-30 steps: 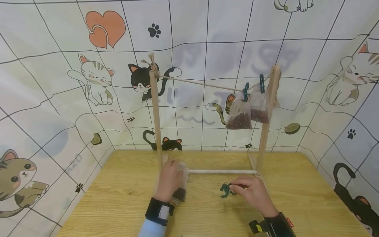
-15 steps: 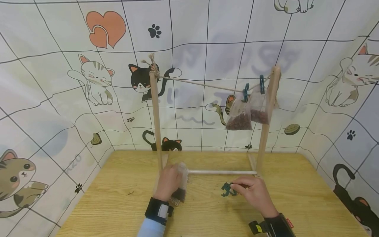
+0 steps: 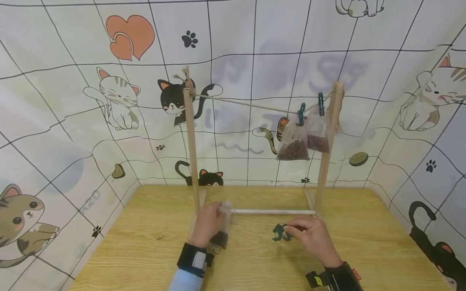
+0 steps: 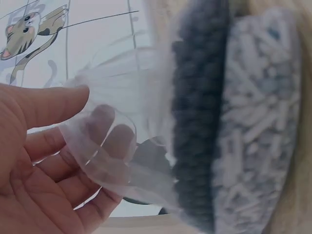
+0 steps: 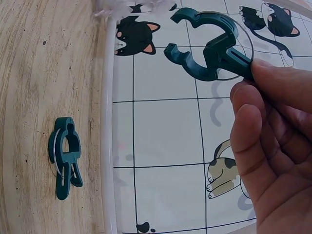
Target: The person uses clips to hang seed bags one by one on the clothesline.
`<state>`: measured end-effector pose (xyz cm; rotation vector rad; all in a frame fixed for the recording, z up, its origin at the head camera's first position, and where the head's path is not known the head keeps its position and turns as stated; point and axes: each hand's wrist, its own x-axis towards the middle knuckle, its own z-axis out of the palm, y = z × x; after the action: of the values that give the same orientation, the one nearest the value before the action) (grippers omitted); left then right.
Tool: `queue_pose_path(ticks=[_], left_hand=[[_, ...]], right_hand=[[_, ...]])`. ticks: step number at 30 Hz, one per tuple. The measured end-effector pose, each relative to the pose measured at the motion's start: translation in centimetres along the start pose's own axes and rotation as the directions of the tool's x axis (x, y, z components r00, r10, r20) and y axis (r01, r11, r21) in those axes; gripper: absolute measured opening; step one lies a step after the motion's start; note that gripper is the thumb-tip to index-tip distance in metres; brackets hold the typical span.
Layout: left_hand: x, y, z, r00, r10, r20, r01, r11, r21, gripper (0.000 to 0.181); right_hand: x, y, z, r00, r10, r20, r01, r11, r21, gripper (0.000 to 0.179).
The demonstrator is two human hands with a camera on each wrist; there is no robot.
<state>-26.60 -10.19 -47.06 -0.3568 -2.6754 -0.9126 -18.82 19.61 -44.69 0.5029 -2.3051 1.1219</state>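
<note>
My left hand [image 3: 209,224] pinches the thin clear top of a plastic bag [image 4: 146,97] between thumb and fingers. Black pellets [image 4: 197,112] fill its lower part. Against them lie whitish-grey short sticks and grains [image 4: 256,112]; whether these sit in a second bag, I cannot tell. My right hand [image 3: 311,238] squeezes the handles of a dark green spring clip [image 5: 209,46] between thumb and fingers, so its curved jaws stand apart with nothing in them. Another green clip [image 5: 66,156] lies on the table in the right wrist view.
A wooden frame with a left post [image 3: 191,149], a right post [image 3: 329,149] and a white lower bar [image 3: 273,211] stands on the table [image 3: 145,250]. From its sagging rope [image 3: 251,105], green clips hang two bags of reddish-brown bits [image 3: 293,147]. Cat-printed cloth walls surround it.
The right hand's clip has shifted very slightly to the right and its jaws are spread. My left hand has dipped a little at the bag's top. The hanging bags stay put.
</note>
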Motion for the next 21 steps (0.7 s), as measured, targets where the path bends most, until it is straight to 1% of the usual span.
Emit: queue_pose_path(ticks=[2,4,6,8,12,16,19,21], left_hand=[[-0.1,0.2,-0.4,1.0,0.016,0.002,-0.016,1.0,-0.005,0.015],[-0.2,0.4,-0.9,0.999,0.047,0.0,-0.047,0.999,-0.012,0.007],[-0.3,0.6,-1.4,0.997,0.075,-0.004,-0.075,0.997,-0.013,0.006],[-0.5,0.8,-2.1,0.996,0.086,0.003,-0.086,0.996,-0.013,0.008],[-0.8,1.3,-3.2,0.997,0.065,0.05,-0.064,0.998,-0.025,0.008],[-1.1,1.9,-4.0,0.993,0.068,0.098,-0.065,0.997,-0.034,0.008],[-1.4,2.7,-4.5,0.989,0.07,0.131,-0.065,0.997,-0.044,0.007],[-1.6,3.3,-4.7,0.986,0.074,0.15,-0.067,0.996,-0.05,0.007]], right_hand=[[0.0,-0.1,-0.1,1.0,0.007,-0.003,-0.007,1.0,-0.003,0.008],[0.0,-0.1,-0.1,1.0,0.013,-0.007,-0.013,1.0,-0.004,0.009],[0.0,-0.2,-0.1,1.0,0.009,-0.009,-0.009,1.0,-0.002,0.01],[0.1,-0.2,-0.1,1.0,0.007,-0.009,-0.007,1.0,0.002,0.01],[0.0,-0.2,-0.1,1.0,0.008,-0.007,-0.008,1.0,0.015,0.008],[0.0,-0.2,-0.1,1.0,0.025,-0.01,-0.025,1.0,0.017,0.007],[0.0,-0.3,-0.2,0.999,0.024,-0.029,-0.024,1.0,0.016,0.008],[0.0,-0.4,-0.3,0.998,0.009,-0.054,-0.008,1.0,0.015,0.01]])
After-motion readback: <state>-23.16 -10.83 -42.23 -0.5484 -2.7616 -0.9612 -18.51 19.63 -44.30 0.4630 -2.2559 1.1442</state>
